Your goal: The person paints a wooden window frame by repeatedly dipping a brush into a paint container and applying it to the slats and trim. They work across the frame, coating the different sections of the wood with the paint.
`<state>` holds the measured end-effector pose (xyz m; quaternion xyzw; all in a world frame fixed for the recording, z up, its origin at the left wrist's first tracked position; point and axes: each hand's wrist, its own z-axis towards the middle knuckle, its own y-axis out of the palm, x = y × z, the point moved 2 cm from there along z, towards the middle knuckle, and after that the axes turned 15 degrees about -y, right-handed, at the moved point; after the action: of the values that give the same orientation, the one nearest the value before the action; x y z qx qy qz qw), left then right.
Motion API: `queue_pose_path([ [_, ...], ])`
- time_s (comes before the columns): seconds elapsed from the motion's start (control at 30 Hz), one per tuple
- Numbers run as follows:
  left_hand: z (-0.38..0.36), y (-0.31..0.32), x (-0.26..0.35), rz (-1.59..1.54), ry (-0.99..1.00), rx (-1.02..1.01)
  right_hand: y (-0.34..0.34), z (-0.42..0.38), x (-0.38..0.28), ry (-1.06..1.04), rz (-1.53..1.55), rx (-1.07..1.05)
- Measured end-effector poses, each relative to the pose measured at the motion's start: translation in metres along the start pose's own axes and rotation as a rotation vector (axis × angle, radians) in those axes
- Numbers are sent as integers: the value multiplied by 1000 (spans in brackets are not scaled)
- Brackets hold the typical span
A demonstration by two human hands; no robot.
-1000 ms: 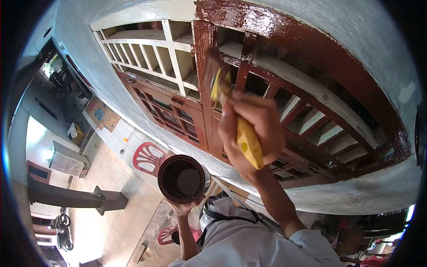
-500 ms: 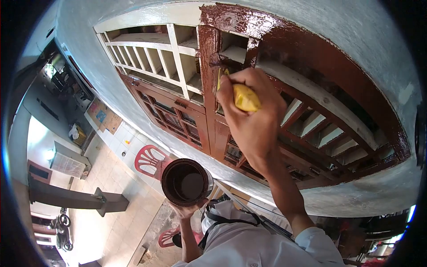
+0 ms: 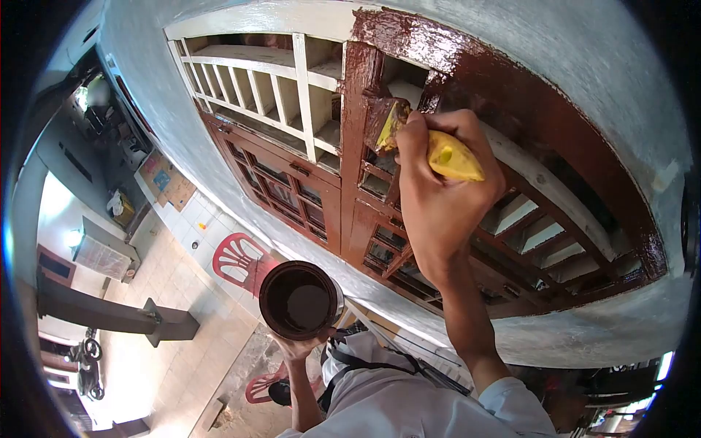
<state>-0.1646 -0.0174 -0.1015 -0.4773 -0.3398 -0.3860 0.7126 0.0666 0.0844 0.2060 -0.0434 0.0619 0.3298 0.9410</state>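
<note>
My right hand (image 3: 449, 186) is closed round the yellow handle of a paintbrush (image 3: 456, 156). Its brown-stained bristles are against the upright post (image 3: 357, 131) of the wooden window frame, which shines with wet brown paint. To the left of that post, the slatted vent panel (image 3: 299, 87) is still cream white, while the arched vent frame on the right (image 3: 526, 95) is coated brown. Low in front of me, my left hand (image 3: 298, 347) supports an open paint can (image 3: 301, 299) from below, with dark brown paint inside.
Brown shutters with small panes (image 3: 292, 193) sit under the vent. A red plastic chair (image 3: 239, 263) stands on the floor below, close to the wall. A dark grey pillar (image 3: 109, 310) and a motorcycle (image 3: 89, 369) are at the left. A metal ladder rail (image 3: 369, 325) shows near my body.
My right hand and the brush have shifted right and slightly down along the post, and the brush has turned to show more of its yellow side. The camera view has shifted a little.
</note>
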Motion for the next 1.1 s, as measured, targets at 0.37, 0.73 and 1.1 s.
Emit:
queue_pose_path([
  [0.37,-2,1,-3,78,52,-12,3,21,14,-113,71,69],
  [0.73,5,3,-2,170,95,-40,-10,-10,8,101,105,-113],
  [1.1,8,4,12,-133,-80,-57,-4,44,18,-73,205,102],
])
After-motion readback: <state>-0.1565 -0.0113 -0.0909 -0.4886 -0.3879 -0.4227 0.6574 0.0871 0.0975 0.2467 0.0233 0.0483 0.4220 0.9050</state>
